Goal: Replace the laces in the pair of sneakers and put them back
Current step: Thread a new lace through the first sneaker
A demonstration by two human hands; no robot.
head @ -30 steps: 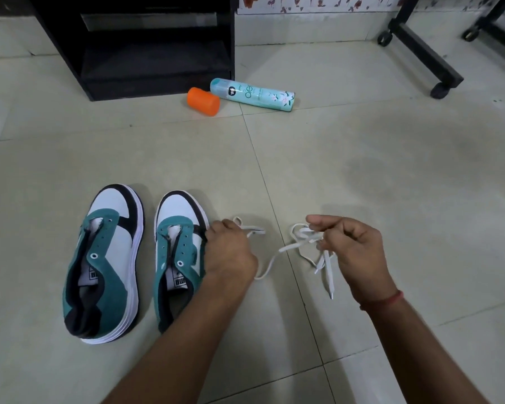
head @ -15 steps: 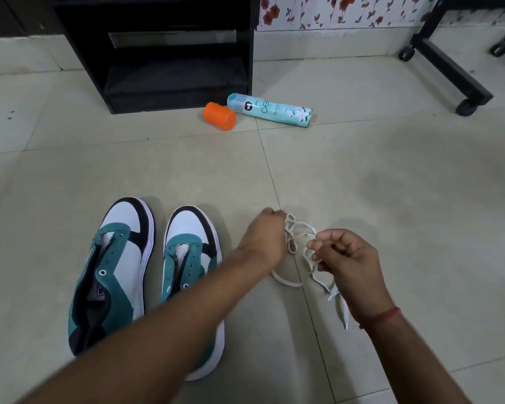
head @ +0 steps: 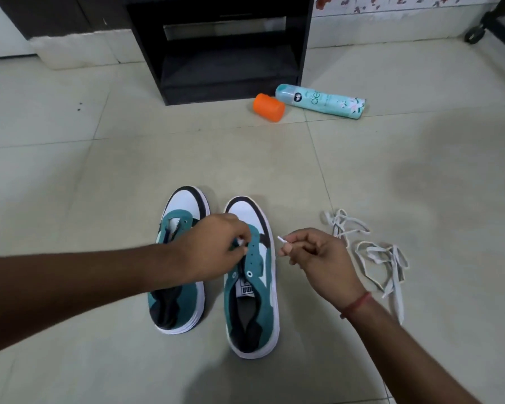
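Two teal, white and black sneakers stand side by side on the floor, toes pointing away: the left sneaker (head: 184,205) and the right sneaker (head: 254,290). Neither shows a lace through its eyelets. My left hand (head: 213,247) is over the right sneaker's front eyelets and pinches something small and white there. My right hand (head: 318,258) is just right of that shoe and pinches the tip of a white lace (head: 282,239). A loose pile of white laces (head: 373,255) lies on the tiles to the right of my right hand.
A black shelf unit (head: 225,48) stands against the back wall. In front of it lie an orange cap (head: 268,107) and a light-blue spray can (head: 321,102). A wheeled black frame (head: 478,33) is at the top right.
The camera view shifted left. My left hand moved from the lace pile back over the right sneaker. My right hand let the bundle drop to the floor and now pinches one lace tip.
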